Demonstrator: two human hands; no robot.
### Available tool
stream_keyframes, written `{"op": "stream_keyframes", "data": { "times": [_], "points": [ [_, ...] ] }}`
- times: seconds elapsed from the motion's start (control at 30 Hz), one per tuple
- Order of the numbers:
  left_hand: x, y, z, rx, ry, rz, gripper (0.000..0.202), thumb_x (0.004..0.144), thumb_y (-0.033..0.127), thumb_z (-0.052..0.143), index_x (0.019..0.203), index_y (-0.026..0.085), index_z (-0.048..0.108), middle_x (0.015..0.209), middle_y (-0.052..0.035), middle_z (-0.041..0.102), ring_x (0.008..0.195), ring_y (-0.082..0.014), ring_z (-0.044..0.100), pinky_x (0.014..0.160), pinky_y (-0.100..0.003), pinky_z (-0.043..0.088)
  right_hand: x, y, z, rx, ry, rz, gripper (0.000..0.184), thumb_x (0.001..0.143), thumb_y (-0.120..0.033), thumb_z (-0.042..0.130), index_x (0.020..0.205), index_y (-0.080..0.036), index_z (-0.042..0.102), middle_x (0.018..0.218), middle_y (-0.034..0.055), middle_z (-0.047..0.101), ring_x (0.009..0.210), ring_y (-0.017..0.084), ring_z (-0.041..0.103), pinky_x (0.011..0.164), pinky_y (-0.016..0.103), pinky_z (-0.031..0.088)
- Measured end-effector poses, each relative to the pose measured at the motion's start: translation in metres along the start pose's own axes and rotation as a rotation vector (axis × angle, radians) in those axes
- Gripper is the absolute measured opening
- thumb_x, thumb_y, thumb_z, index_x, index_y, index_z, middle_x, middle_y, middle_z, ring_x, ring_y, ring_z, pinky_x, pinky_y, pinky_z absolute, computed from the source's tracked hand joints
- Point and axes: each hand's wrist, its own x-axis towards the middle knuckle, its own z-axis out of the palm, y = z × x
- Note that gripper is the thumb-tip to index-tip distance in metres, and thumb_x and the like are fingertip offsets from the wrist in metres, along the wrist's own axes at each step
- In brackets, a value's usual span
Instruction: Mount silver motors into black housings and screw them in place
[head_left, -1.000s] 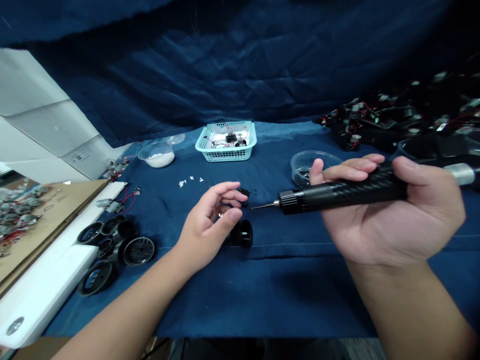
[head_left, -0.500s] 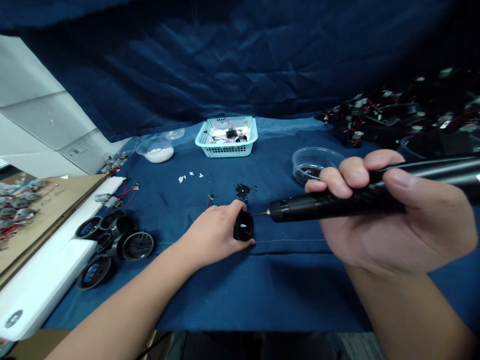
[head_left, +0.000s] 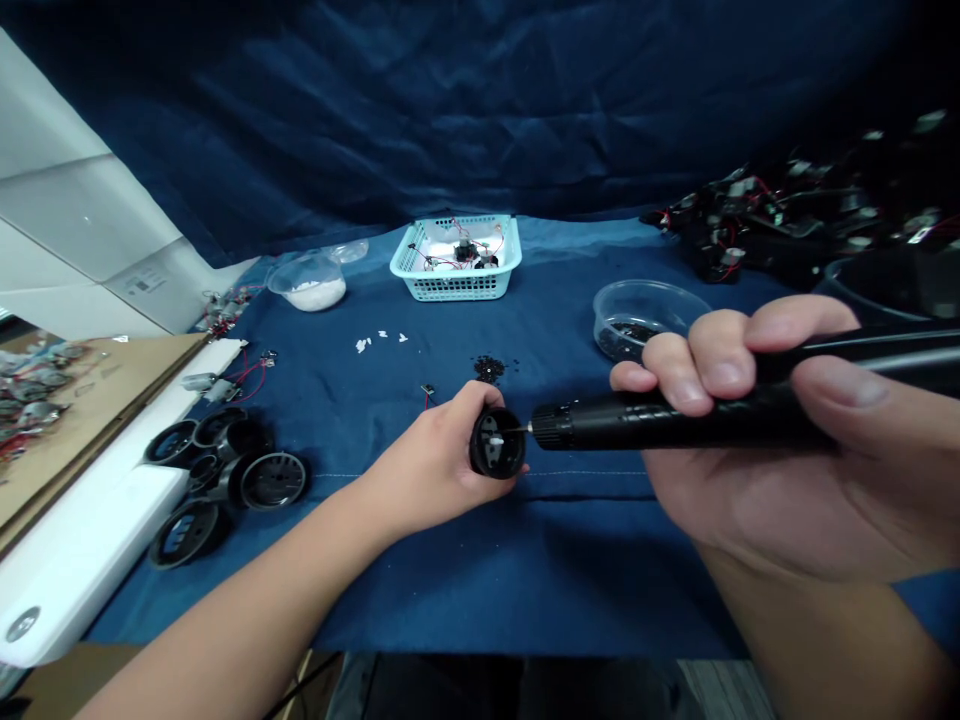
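My left hand is closed round a small round black plastic housing, its open side turned toward me and to the right. A small white piece shows inside it. In my right hand is a black electric screwdriver, held level and pointing left. Its thin bit reaches into the mouth of the housing; whether the tip touches anything inside I cannot tell. Just beyond the left hand lies a little pile of black screws, and a small part with a red wire sits beside it.
Several black round housings lie at the left by a white box. Farther back stand a tub of white pieces, a light-blue basket and a clear tub. Wired black assemblies are heaped at the far right.
The housing has turned so that more of its inside shows. The screwdriver's bit, which was just outside the rim, now reaches into the housing. The camera view has shifted slightly.
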Motion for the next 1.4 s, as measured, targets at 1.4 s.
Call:
{"op": "stream_keyframes", "data": {
  "times": [1.4],
  "points": [
    [0.0004, -0.0047, -0.0006, 0.016, 0.031, 0.054, 0.042, 0.086, 0.039, 0.081, 0.112, 0.025, 0.051, 0.092, 0.0018, 0.068, 0.078, -0.0168, 0.065, 0.066, -0.028, 0.046, -0.0049, 0.0029, -0.0005, -0.281, 0.069, -0.142, 0.041, 0.068, -0.057, 0.092, 0.085, -0.022, 0.079, 0.079, 0.0023, 0.059, 0.068, 0.018, 0.056, 0.057, 0.033, 0.052]
  ]
}}
